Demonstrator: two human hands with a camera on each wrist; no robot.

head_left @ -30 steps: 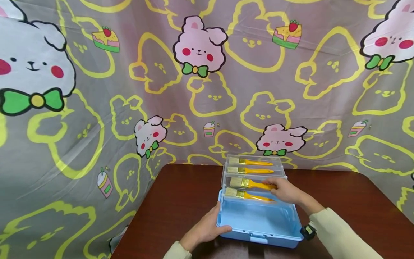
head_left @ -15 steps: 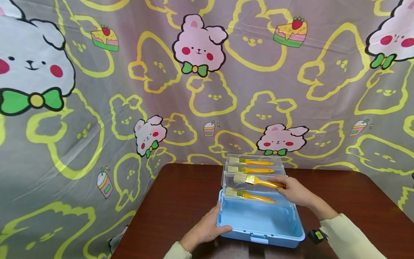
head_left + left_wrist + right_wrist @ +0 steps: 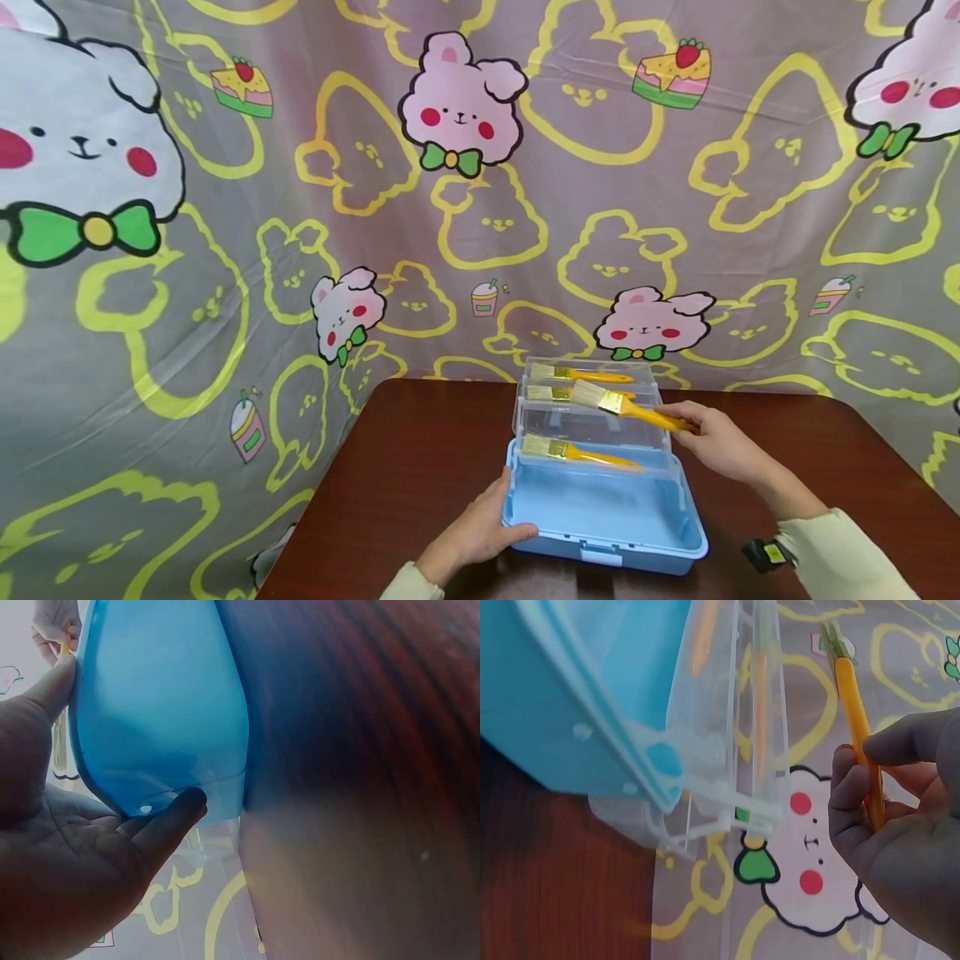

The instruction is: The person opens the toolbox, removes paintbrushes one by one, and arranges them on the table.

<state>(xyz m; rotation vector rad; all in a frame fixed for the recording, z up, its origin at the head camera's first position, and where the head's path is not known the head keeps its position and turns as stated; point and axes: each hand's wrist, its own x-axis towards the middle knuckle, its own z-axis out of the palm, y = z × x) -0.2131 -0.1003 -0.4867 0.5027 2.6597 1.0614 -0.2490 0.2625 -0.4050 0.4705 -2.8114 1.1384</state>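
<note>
My right hand (image 3: 723, 442) grips the yellow handle of a paintbrush (image 3: 637, 410), pinched between thumb and fingers. Its pale bristles point left and away, above the clear trays. In the right wrist view, this brush (image 3: 857, 712) is held off to one side of the box. At the near left corner of the blue toolbox (image 3: 600, 554), my left hand (image 3: 476, 521) holds on, thumb at the front rim and fingers along the left side. Another brush (image 3: 577, 455) lies in the nearest clear tray (image 3: 660, 467). Two more brushes lie in the trays behind, one partly covered by the held brush.
The toolbox's bottom compartment (image 3: 600, 500) is uncovered, with the clear trays (image 3: 654, 387) fanned out toward the back. Under it is a dark brown table (image 3: 420, 450). A patterned curtain (image 3: 450, 225) hangs behind and to the left.
My right hand has lifted the paintbrush out of its clear tray and carried it up and to the right. The left hand stays on the toolbox.
</note>
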